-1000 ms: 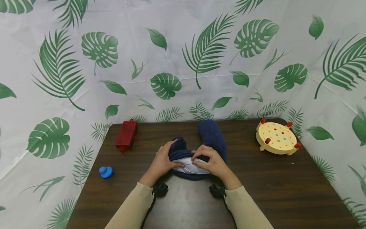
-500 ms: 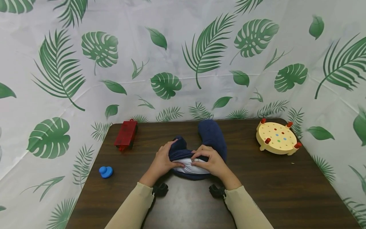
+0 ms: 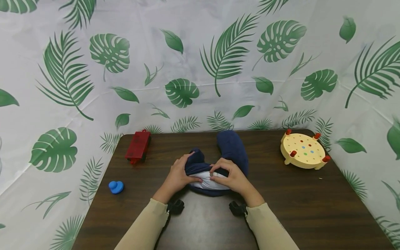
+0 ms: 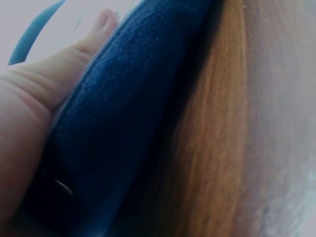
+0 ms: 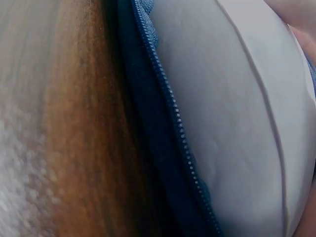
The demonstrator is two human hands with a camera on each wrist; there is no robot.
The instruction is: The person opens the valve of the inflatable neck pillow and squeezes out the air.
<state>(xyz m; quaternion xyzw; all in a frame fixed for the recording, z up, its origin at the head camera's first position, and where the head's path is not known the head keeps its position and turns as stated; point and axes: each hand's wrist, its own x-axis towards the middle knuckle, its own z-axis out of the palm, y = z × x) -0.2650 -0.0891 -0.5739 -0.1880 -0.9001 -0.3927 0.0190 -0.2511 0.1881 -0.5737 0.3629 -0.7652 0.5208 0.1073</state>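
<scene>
A navy U-shaped neck pillow point(image 3: 232, 147) lies mid-table, its zipper point(image 5: 180, 126) undone along the near curve. Through the gap shows the white inner cushion point(image 3: 207, 184), with a seam visible in the right wrist view. My left hand point(image 3: 177, 177) grips the pillow's left side, fingers over the navy cover and thumb point(image 4: 84, 49) on the white part. With thumb and forefinger, my right hand point(image 3: 232, 177) pinches at the white inner cushion near the upper edge of the opening. What exactly sits between those fingertips is too small to tell.
On the dark wooden table point(image 3: 290, 208), a red box point(image 3: 138, 146) lies at the back left. A blue knob-shaped piece point(image 3: 116, 187) is nearer on the left. A round yellow pegboard with red-tipped legs point(image 3: 303, 151) stands at the back right.
</scene>
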